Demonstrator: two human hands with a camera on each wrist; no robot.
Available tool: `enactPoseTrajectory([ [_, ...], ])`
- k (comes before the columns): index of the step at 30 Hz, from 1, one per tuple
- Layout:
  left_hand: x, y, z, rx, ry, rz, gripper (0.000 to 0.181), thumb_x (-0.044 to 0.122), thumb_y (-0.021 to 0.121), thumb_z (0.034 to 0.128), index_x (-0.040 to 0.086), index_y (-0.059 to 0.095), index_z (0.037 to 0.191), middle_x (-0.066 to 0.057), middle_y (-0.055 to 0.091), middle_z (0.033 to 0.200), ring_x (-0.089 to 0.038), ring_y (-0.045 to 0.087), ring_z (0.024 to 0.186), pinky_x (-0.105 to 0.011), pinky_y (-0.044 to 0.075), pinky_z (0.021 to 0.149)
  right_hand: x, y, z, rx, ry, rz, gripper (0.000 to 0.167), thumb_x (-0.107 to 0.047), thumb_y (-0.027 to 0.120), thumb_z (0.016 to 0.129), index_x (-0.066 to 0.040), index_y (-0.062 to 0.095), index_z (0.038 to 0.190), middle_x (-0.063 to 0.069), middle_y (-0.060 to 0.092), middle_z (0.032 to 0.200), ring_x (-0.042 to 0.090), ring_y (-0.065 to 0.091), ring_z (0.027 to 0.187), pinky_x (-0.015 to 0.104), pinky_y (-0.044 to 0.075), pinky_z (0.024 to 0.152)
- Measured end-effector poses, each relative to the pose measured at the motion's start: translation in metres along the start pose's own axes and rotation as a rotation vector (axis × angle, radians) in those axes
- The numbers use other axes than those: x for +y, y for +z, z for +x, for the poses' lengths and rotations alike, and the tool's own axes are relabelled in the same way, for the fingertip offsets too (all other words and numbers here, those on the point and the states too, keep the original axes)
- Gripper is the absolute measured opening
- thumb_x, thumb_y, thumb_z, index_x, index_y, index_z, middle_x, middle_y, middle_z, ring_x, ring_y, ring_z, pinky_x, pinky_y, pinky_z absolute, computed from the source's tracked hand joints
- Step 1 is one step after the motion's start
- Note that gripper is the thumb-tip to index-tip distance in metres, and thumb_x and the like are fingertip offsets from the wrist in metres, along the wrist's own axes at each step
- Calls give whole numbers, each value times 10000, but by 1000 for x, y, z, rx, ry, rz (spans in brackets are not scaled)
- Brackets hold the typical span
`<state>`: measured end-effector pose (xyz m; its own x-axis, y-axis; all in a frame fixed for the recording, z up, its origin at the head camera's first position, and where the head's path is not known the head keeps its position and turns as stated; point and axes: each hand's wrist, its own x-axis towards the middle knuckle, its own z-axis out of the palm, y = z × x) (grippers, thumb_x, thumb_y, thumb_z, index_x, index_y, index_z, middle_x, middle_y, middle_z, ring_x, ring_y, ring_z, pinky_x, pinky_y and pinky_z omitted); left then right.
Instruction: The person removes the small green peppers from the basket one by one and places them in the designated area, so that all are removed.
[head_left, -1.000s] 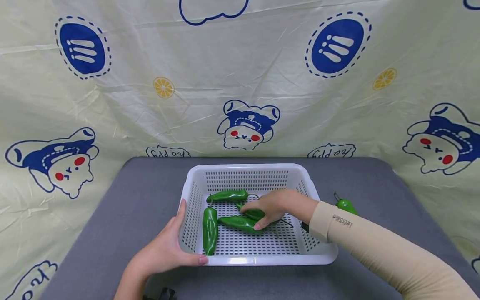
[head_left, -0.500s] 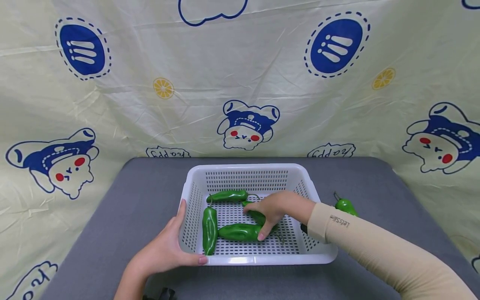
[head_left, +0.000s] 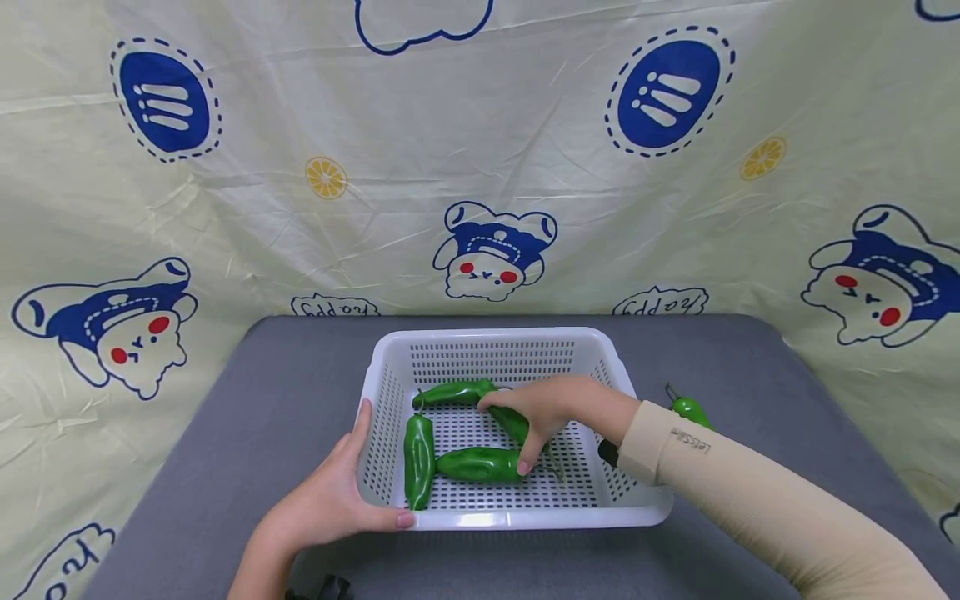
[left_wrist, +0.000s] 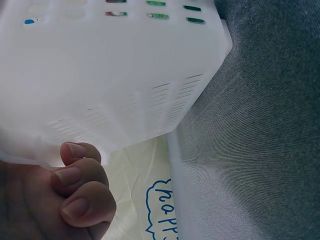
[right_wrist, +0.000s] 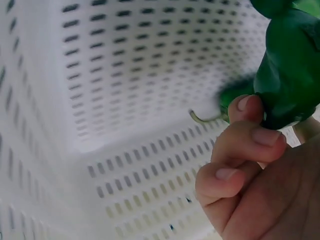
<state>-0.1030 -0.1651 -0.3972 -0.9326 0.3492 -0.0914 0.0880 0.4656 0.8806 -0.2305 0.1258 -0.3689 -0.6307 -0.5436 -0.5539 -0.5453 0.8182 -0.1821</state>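
A white perforated basket (head_left: 600,518) holds several green peppers. My left hand (head_left: 330,496) grips its left front corner; in the left wrist view the fingers of that hand (left_wrist: 80,192) curl at the basket's rim. Inside, my right hand (head_left: 551,407) holds a slanting pepper (head_left: 512,423) between fingers and thumb, the thumb beside the right end of a front pepper (head_left: 477,465). Another pepper (head_left: 450,393) lies along the back, and one (head_left: 419,462) points frontward at the left. The right wrist view shows the right hand (right_wrist: 255,170) against the held pepper (right_wrist: 290,70).
One more green pepper (head_left: 690,411) lies outside the basket, to its right, partly behind the right sleeve (head_left: 750,483). The grey table (head_left: 300,367) extends around the basket, with a printed curtain (head_left: 390,250) behind. A dark object (head_left: 333,587) shows at the front edge.
The front pepper has shifted frontward. The pepper in my right hand has turned to a steeper slant, its upper end now by the back pepper. My left hand keeps its place.
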Motion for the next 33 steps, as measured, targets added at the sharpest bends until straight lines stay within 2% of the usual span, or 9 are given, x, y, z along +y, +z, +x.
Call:
enactPoseTrajectory([
  [7,1,0,0,0,-5,4,1436,324,927,657,170,-161,1581,-238,138,1602,-334,497,1217,-269,536,864,0,-14,-20,115,-100,90,1051,-483,899,659,-368,295,1511,-1,595,1260,152,568,1039,405,487,924],
  [12,1,0,0,-2,5,-6,1440,312,929,655,158,-163,1579,-249,153,1592,-337,510,1209,-271,543,859,9,-21,-35,172,-148,163,1053,-432,907,669,-347,281,1512,-15,591,1135,146,572,955,344,513,836],
  [17,1,0,0,-4,8,-17,1438,301,930,654,164,-161,1581,-254,151,1589,-345,515,1208,-293,549,861,23,-26,-53,219,-124,221,1053,-479,886,683,-360,262,1523,-7,559,1162,173,558,961,324,511,787],
  [23,-1,1,1,8,10,26,1446,330,930,644,132,-154,1580,-274,155,1581,-329,508,1215,-258,522,893,46,-28,-81,275,-75,298,1059,-484,868,708,-347,221,1535,36,542,1219,191,556,965,310,519,749],
  [27,-2,0,1,4,26,23,1443,323,927,650,131,-161,1578,-277,138,1590,-335,509,1217,-249,524,883,64,-26,-100,309,-31,367,1046,-477,868,711,-340,222,1522,74,560,1227,206,582,951,327,529,727],
  [33,-1,0,1,3,23,20,1446,324,928,648,145,-166,1578,-276,122,1595,-333,512,1211,-246,530,868,91,-14,-120,350,-30,473,1033,-396,879,727,-299,217,1515,111,550,1294,231,599,1001,353,558,754],
])
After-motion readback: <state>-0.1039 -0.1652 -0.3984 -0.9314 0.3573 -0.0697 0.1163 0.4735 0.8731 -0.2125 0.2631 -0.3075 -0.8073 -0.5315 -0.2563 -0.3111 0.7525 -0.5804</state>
